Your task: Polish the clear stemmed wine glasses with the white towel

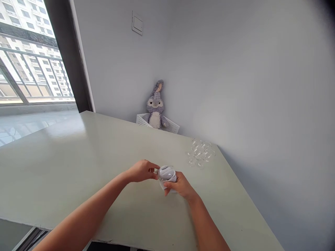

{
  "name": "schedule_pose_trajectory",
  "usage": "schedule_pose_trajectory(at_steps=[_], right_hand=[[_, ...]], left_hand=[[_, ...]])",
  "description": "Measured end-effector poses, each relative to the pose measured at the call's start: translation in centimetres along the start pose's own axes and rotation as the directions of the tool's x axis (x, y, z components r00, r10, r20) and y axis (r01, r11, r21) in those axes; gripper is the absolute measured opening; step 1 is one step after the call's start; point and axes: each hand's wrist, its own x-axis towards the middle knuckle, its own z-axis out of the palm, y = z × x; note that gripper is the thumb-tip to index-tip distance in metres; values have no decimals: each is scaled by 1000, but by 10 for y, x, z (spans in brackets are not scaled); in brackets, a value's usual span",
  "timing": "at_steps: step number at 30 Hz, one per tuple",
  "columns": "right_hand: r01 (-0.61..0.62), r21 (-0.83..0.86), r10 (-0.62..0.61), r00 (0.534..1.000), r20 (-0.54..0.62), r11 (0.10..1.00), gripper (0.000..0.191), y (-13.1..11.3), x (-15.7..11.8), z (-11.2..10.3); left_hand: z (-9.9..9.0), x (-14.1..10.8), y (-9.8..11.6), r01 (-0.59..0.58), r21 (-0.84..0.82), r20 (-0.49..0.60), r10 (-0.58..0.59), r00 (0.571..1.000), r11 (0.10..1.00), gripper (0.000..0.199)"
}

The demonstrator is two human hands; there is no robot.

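Near the middle of the table, a small clear glass (160, 174) is held just above or on the surface; I cannot tell which. My left hand (142, 170) pinches it at its left side with thumb and fingertips. A white cloth (168, 174) is bunched in and around the glass, hiding part of its shape. From the right, my right hand (180, 184) is closed around the cloth, with the thumb in front. Farther back on the right stands a cluster of several clear glasses (201, 153), apart from both hands.
The pale green table (110, 146) ends at a front edge near my forearms and slants away at the right. Behind its far edge, a grey plush rabbit (155, 108) sits in a white perforated basket (172, 127) against the wall. A window (36, 62) is at the left.
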Motion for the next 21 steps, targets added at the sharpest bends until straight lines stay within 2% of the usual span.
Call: schedule_pose_trajectory(at_steps=[2,3,4,5,6,7,8,9,11,13,14,16,18,19,20,21], right_hand=[[10,-38,-9,999,32,999,28,-5,-3,1],[13,-37,-13,1000,22,999,28,-5,-2,1],[17,-23,-17,1000,-20,1000,28,-3,0,1],[22,13,-21,996,-88,1000,29,0,3,0],[29,70,-17,986,-163,997,31,3,7,-1],[38,141,-5,973,-230,989,33,7,10,-1],[48,214,14,961,-277,976,34,10,14,-2],[55,273,30,954,-297,960,35,13,16,-3],[52,311,33,965,-262,949,37,14,17,-3],[52,225,-6,980,-200,973,37,8,11,-5],[55,157,-30,986,-162,986,36,3,7,-6],[56,32,-54,997,-63,998,35,-7,-3,-10],[45,-26,-44,998,42,999,34,-15,-11,-15],[38,-29,-36,997,65,999,34,-17,-13,-17],[31,-19,-30,998,55,999,35,-17,-12,-19],[26,8,-26,1000,10,1000,35,-15,-10,-19]], left_hand=[[-4,-1,-2,29,-177,220,11,975,984,31],[-4,-1,-1,30,-197,241,18,970,980,32],[-1,0,0,19,-162,175,10,985,987,32],[2,1,1,3,-76,40,0,999,997,30],[8,3,3,-11,45,-123,17,992,999,29],[13,5,5,-17,177,-268,65,961,984,29],[19,6,6,-20,297,-361,132,923,955,32],[23,8,7,-29,387,-396,194,898,922,33],[28,10,7,-52,442,-372,236,898,895,30],[26,10,4,-19,330,-340,138,930,944,24],[24,9,3,0,219,-282,63,957,976,23],[19,8,0,29,-59,-50,-32,998,998,26],[18,7,-2,45,-276,192,9,981,960,34],[19,8,-2,45,-317,238,33,971,947,37],[22,9,-1,39,-301,210,26,977,953,38],[26,10,0,33,-231,113,-6,994,972,36]])
